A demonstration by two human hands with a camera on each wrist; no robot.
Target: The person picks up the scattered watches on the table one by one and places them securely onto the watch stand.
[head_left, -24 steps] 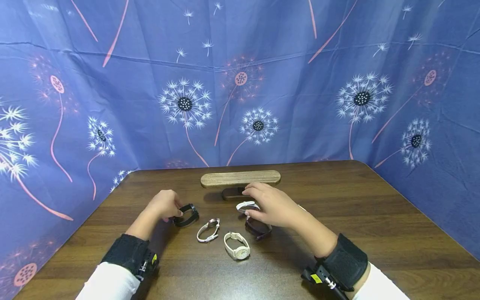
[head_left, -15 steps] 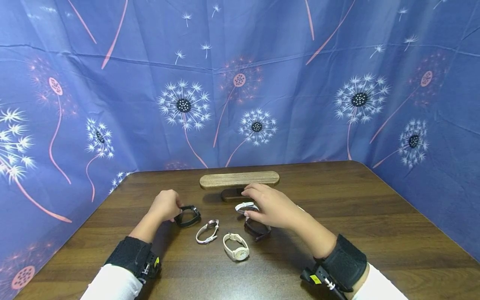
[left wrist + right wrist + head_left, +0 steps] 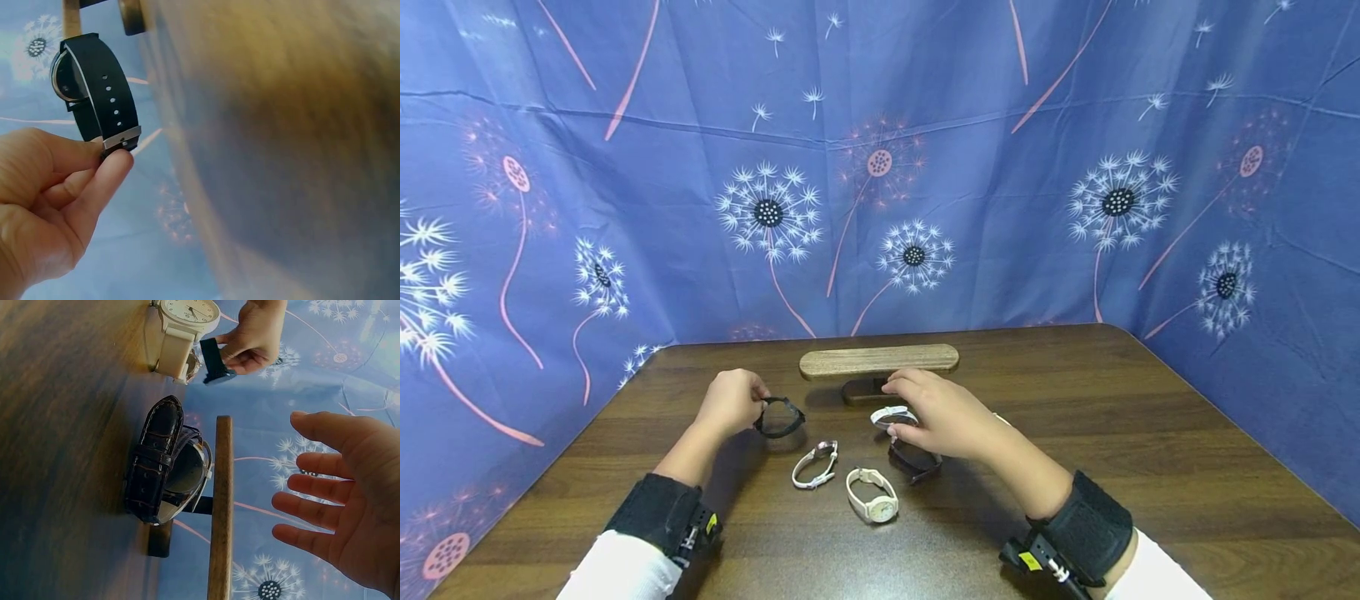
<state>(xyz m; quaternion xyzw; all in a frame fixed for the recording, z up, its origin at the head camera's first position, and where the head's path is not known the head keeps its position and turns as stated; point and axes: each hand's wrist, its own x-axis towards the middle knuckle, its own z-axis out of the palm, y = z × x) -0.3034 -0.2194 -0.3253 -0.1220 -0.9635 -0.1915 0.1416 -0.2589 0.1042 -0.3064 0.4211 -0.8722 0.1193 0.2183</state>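
Note:
My left hand (image 3: pixel 730 403) pinches a black-strapped wristwatch (image 3: pixel 114 94) by its buckle end between thumb and fingers, and the loop hangs just above the table. With fingers spread and holding nothing, my right hand (image 3: pixel 951 414) hovers over a white-strapped watch (image 3: pixel 891 415) and a dark brown leather watch (image 3: pixel 153 459). In the right wrist view the palm faces the wooden stand, apart from it. A cream watch (image 3: pixel 874 495) and a slim white watch (image 3: pixel 816 464) lie between my hands, their straps closed in loops.
Behind the watches stands a low wooden stand with a rounded bar (image 3: pixel 880 360) on a dark base (image 3: pixel 859 390). The brown table (image 3: pixel 1075 400) reaches back to a blue dandelion-print cloth (image 3: pixel 1000 208). A pale bit of something (image 3: pixel 1002 417) shows behind my right wrist.
My left hand has lifted the black watch off the table, up and slightly to the right. My right hand stays nearly still.

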